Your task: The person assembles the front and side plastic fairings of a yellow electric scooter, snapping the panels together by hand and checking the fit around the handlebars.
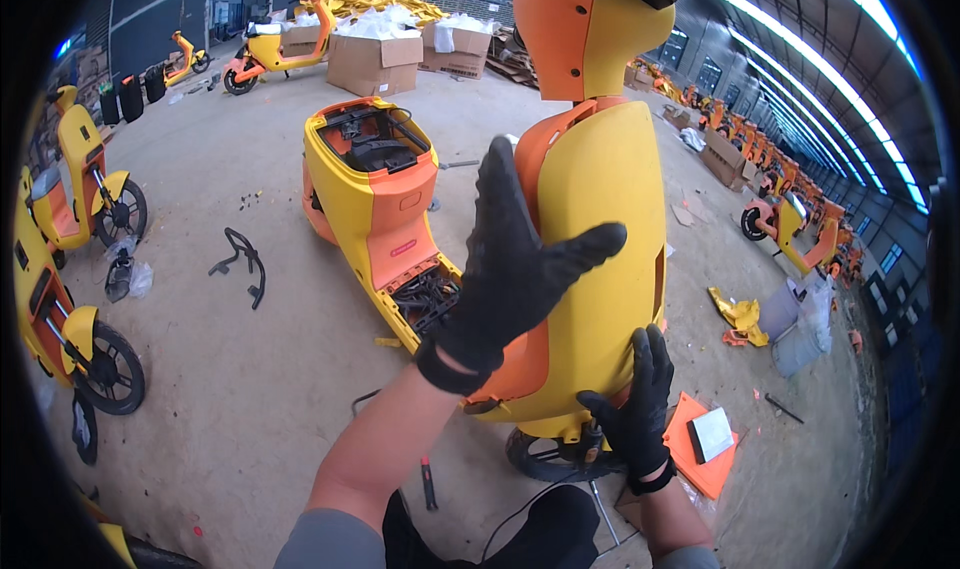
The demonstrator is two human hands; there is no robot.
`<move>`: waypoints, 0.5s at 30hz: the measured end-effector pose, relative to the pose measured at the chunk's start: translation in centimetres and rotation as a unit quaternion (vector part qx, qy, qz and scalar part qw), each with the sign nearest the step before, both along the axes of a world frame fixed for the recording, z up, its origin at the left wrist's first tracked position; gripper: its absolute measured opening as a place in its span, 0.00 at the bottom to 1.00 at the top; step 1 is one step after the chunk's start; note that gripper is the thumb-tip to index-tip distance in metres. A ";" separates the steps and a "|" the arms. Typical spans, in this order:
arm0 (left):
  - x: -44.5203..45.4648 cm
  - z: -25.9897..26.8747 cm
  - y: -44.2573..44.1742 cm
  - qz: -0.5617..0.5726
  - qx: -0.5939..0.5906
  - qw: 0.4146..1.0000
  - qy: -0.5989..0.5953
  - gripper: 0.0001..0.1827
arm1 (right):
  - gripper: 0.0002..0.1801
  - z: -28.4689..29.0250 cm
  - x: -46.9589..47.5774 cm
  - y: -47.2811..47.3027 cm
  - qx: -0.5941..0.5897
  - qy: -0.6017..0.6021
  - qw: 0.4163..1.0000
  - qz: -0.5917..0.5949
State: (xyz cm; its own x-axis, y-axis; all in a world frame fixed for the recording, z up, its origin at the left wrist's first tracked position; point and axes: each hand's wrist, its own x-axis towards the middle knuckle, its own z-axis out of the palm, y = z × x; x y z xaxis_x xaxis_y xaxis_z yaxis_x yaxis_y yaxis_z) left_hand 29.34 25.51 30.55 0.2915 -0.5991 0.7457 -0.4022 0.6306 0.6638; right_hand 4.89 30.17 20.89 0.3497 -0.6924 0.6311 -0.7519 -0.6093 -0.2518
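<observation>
A yellow and orange electric scooter stands before me, its yellow front panel upright between my hands. My gloved left hand is raised at the panel's left side, fingers and thumb spread, holding nothing; whether it touches the panel cannot be told. Low on the right, my gloved right hand rests against the panel's lower edge with its fingers apart. Under that edge are the front wheel and a dark tool-like part beside the right hand. The scooter's footboard is uncovered, showing black wiring. Its seat compartment is open.
A black metal frame part lies on the floor at left. A red and black hand tool lies near my legs. Parked scooters stand at left, more at far right. An orange panel bearing a white box lies at right; cardboard boxes stand behind.
</observation>
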 end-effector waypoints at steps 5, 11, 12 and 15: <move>1.1 3.3 -3.8 0.033 0.020 0.996 -0.085 0.62 | 0.59 0.6 0.1 -0.1 0.033 0.003 0.999 -0.002; 0.5 6.8 -2.3 0.033 0.053 0.985 -0.163 0.51 | 0.55 1.2 0.2 0.2 0.086 -0.014 0.996 0.005; 0.4 7.1 -2.3 0.032 0.070 0.982 -0.173 0.51 | 0.54 1.2 0.4 0.3 0.099 -0.021 0.995 -0.001; 0.3 6.8 -2.5 0.092 0.118 0.962 -0.228 0.48 | 0.51 1.5 0.6 0.6 0.145 -0.045 0.988 0.000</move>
State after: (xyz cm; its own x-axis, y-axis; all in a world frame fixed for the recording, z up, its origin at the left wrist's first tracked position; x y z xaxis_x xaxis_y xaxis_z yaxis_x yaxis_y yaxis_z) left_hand 29.60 22.99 37.36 0.0832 -0.7372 0.6705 -0.7765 0.3738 0.5073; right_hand 5.48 30.73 22.40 0.3013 -0.8486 0.4348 -0.7189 -0.5017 -0.4810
